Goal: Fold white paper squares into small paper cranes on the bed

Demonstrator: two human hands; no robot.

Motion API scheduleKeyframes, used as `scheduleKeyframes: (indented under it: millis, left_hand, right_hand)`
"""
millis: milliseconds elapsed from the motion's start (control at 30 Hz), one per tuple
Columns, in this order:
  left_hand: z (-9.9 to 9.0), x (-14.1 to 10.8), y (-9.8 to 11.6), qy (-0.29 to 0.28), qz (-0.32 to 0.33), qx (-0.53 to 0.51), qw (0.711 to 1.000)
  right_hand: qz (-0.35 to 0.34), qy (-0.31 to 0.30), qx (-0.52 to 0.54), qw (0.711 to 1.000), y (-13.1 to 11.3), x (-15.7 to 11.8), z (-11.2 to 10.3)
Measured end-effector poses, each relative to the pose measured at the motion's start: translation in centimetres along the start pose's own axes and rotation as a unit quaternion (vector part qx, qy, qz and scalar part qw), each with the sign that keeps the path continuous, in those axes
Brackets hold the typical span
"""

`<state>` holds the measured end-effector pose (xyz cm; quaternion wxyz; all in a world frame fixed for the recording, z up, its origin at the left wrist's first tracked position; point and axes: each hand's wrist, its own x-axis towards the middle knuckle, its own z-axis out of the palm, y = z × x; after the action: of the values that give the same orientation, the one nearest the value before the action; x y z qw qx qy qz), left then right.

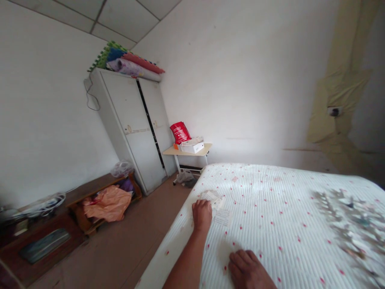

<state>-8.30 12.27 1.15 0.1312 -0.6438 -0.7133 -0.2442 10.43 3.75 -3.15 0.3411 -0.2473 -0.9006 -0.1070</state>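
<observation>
Two bare hands on my remote view. Left hand (202,212): fingers curled together at a pale, loose heap of thin paper pieces (214,196); tips hidden, so I can't tell if they pinch any. Right hand (246,268): fingers close together on the white ribbed bedspread with red dots (270,200); grip unclear. Beside the left hand, an off-white rectangular printed slip (223,217) lies flat. I judge it light, limp, easily torn; best held by a free edge. Dark rows of print, too blurred to read.

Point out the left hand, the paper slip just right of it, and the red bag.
Left hand (202,213), head view: back of hand.
Paper slip (223,217), head view: printed face.
Red bag (180,133), head view: front.
</observation>
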Motion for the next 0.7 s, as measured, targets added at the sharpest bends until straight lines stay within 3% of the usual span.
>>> scheduleKeyframes:
  millis: [233, 467, 700]
  left_hand:
    - [0.7, 0.4, -0.3, -0.023, 0.015, 0.004, 1.0]
    - [1.0, 0.5, -0.8, -0.003, 0.027, -0.017, 0.999]
    - [1.4, 0.7, -1.0, 0.025, -0.02, -0.05, 0.998]
  right_hand:
    - [0.013, -0.036, 0.001, 0.999, -0.3, 0.3, -0.6]
    - [0.042, -0.055, 0.023, 0.997, -1.1, 0.9, -2.4]
    - [0.052, -0.086, 0.022, 0.995, -1.1, 0.9, -2.8]
